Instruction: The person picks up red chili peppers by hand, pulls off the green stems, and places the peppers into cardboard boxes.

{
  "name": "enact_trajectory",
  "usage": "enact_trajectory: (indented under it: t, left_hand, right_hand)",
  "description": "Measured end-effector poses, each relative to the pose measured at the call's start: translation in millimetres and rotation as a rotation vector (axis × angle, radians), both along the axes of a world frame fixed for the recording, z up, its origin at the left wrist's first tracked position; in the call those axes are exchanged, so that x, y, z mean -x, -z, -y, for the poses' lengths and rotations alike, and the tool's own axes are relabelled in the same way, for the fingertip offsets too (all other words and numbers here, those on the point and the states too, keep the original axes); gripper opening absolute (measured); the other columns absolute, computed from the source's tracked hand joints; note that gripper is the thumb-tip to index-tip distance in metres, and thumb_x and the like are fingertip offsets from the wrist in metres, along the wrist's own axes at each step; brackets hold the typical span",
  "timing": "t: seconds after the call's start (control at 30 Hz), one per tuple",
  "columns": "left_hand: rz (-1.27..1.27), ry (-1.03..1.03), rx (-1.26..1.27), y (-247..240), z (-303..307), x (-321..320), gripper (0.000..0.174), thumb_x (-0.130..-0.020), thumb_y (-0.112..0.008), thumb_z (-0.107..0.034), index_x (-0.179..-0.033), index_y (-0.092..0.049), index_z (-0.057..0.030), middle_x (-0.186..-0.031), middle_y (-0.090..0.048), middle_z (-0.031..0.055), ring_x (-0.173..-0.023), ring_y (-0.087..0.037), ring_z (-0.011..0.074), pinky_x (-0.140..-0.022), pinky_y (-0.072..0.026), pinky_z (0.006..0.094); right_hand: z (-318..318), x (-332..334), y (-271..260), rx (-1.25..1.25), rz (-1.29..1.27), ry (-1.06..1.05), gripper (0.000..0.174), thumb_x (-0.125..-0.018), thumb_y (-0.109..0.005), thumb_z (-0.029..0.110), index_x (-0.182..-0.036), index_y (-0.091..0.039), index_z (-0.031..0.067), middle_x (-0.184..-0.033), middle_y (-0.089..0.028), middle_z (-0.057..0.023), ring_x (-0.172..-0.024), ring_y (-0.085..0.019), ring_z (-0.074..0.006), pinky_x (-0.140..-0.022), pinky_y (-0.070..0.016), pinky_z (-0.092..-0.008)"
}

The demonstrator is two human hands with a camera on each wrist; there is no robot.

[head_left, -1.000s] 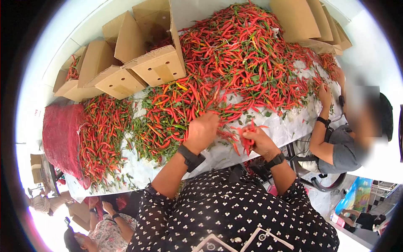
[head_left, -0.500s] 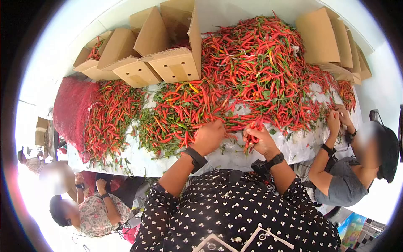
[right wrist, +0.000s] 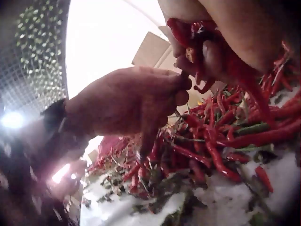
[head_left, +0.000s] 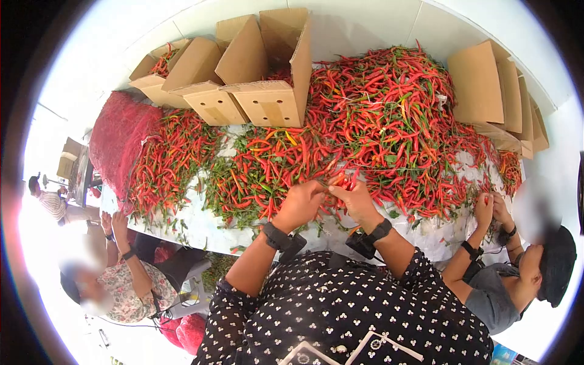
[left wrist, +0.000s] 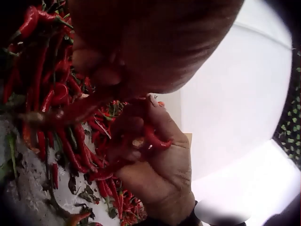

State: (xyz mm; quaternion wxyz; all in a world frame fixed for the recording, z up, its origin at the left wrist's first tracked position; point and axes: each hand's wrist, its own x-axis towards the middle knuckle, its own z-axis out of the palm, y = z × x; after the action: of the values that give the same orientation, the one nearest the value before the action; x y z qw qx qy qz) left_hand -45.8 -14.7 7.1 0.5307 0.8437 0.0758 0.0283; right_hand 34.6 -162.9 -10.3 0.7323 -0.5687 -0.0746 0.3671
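Note:
Above the table's near edge, the left hand [head_left: 301,204] and right hand [head_left: 358,201] meet at the fingertips. In the left wrist view, a red chilli [left wrist: 77,112] sticks out from under the curled fingers of the left hand [left wrist: 155,42]. The right hand [right wrist: 235,28] grips several red chillies [right wrist: 244,77], their pods hanging below its palm in the right wrist view. Thumb and forefinger of the left hand [right wrist: 124,101] pinch at a stem end beside them. Behind both hands lies a heap of red chillies [head_left: 389,109] mixed with green leaves and stems.
Open cardboard boxes [head_left: 267,103] stand at the back left, more [head_left: 480,85] at the back right. A red mesh sack [head_left: 118,143] lies on the left of the white table [head_left: 213,234]. People sit at both ends, one in grey [head_left: 499,292].
Both hands have come together, the right moving left to the left hand's fingertips. The head view has shifted, so the table sits lower and further right.

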Motion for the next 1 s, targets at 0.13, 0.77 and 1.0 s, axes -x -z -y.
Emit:
enact_trajectory:
  t: [0.13, 0.77, 1.0]
  left_hand:
    - [0.079, -0.106, -0.156, 13, 2, -1, 0.015, -0.081, -0.06, -0.012, -0.087, -0.059, 0.0021, -0.068, -0.061, 0.0113, -0.058, -0.057, 0.0164, -0.055, -0.0446, 0.0314]
    - [-0.024, -0.227, 0.347, -24, -25, -7, 0.012, -0.085, -0.055, -0.011, -0.089, -0.054, 0.0005, -0.073, -0.058, 0.003, -0.059, -0.053, 0.0068, -0.052, -0.042, 0.022]
    - [0.152, -0.331, 0.76, -26, -61, 18, 0.012, -0.088, -0.051, -0.011, -0.093, -0.054, -0.0011, -0.075, -0.058, 0.0013, -0.057, -0.049, 0.0052, -0.051, -0.0399, 0.0206]
  right_hand:
    - [-8, 10, 20, 0.089, 0.445, 0.064, 0.012, -0.077, -0.066, 0.006, -0.087, -0.06, 0.0011, -0.073, -0.06, -0.0017, -0.063, -0.055, -0.0089, -0.057, -0.0435, -0.0227]
    - [-21, 11, -42, 0.2, 0.258, -0.32, 0.018, -0.077, -0.068, 0.015, -0.087, -0.06, 0.0031, -0.068, -0.058, -0.0001, -0.056, -0.051, -0.0069, -0.048, -0.04, -0.0226]
    - [-23, 9, -44, -0.157, -0.242, -0.187, 0.016, -0.079, -0.065, 0.01, -0.092, -0.06, 0.0031, -0.07, -0.058, -0.0022, -0.055, -0.055, -0.0101, -0.047, -0.041, -0.0206]
